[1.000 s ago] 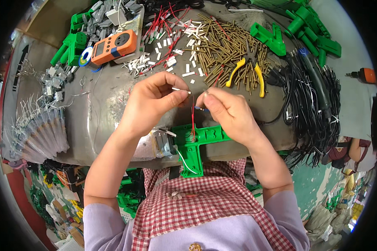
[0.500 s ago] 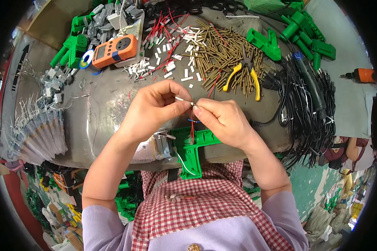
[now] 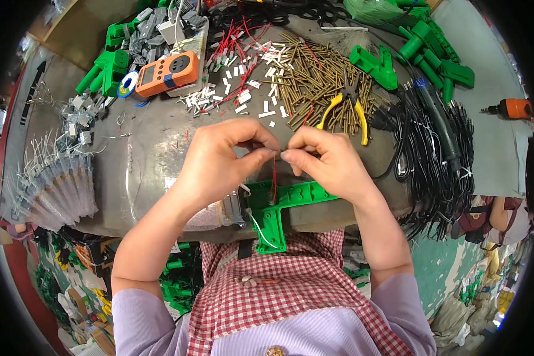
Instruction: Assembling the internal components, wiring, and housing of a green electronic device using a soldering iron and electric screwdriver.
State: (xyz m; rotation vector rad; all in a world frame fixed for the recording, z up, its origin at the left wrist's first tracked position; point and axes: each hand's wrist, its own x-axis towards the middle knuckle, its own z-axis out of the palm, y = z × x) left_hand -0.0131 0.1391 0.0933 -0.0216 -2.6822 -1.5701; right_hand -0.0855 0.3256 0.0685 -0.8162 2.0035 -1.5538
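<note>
Over the green plastic housing [image 3: 271, 224], my two hands meet fingertip to fingertip. Thin red wires [image 3: 274, 178] run from the housing's inside up to the fingertips. My left hand [image 3: 228, 151] is closed in a pinch at the upper end of these wires. Thumb and forefinger of my right hand [image 3: 329, 160] are pressed together beside it; what they grip is too small and covered to make out. A white wire [image 3: 260, 225] lies curved in the lower part of the housing, which rests at the table's near edge.
Brass-coloured rods [image 3: 314, 77] lie piled beyond my hands, with yellow-handled pliers [image 3: 362, 121] on them. White sleeves [image 3: 241, 108] are scattered nearby. An orange meter [image 3: 166, 74] stands back left, bagged parts [image 3: 59, 190] left, black cables [image 3: 424, 154] right, an orange-handled tool [image 3: 516, 108] far right.
A small white sleeve that showed between my left fingers is no longer visible there. My right hand has shifted slightly right, and more of the housing's right arm shows.
</note>
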